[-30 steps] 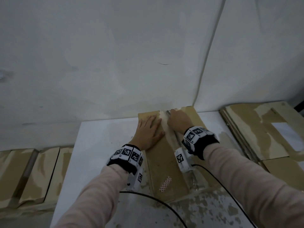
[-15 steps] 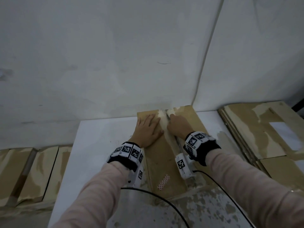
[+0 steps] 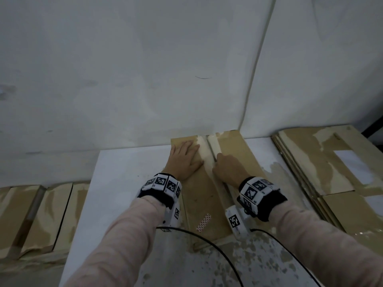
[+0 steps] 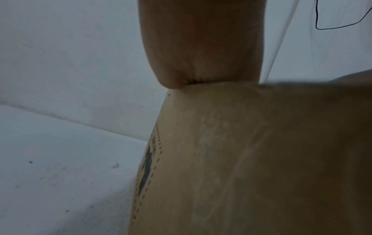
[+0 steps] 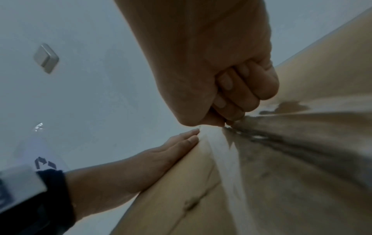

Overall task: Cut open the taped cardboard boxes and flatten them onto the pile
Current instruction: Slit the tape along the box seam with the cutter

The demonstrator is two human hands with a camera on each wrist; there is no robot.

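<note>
On the far left, below the edge of the worktop (image 3: pixel 128 183), we see a row of cardboard boxes (image 3: pixel 31 216) lying side by side, brown with pale patches of tape.

Moving right onto the white worktop, a long cardboard box (image 3: pixel 199 195) lies lengthwise away from us, its far end against the wall (image 3: pixel 145 69). Our left hand (image 3: pixel 185 160) lies flat on the left half of its top, fingers straight and spread, palm pressing the cardboard down and holding nothing. The left wrist view shows only the heel of that hand resting on the box, with a printed dashed line along the box's edge.

Down the middle of the box runs a strip of pale tape (image 3: pixel 204 152) over the seam. Our right hand (image 3: pixel 229 168) sits just right of that seam, fingers curled tight into a fist, and a thin dark blade (image 3: pixel 213 156) pokes out of it onto the seam. The right wrist view shows the fingers folded into the palm with the tip at the tape; the handle is hidden, so we cannot tell what kind of cutter it is.

Near the close end of the box is a small red-and-white patterned sticker (image 3: pixel 204 222).

On the far right, a pile of flattened cardboard (image 3: pixel 315 162) rests at the worktop's edge, with a white label (image 3: pixel 354 166) on top.
</note>
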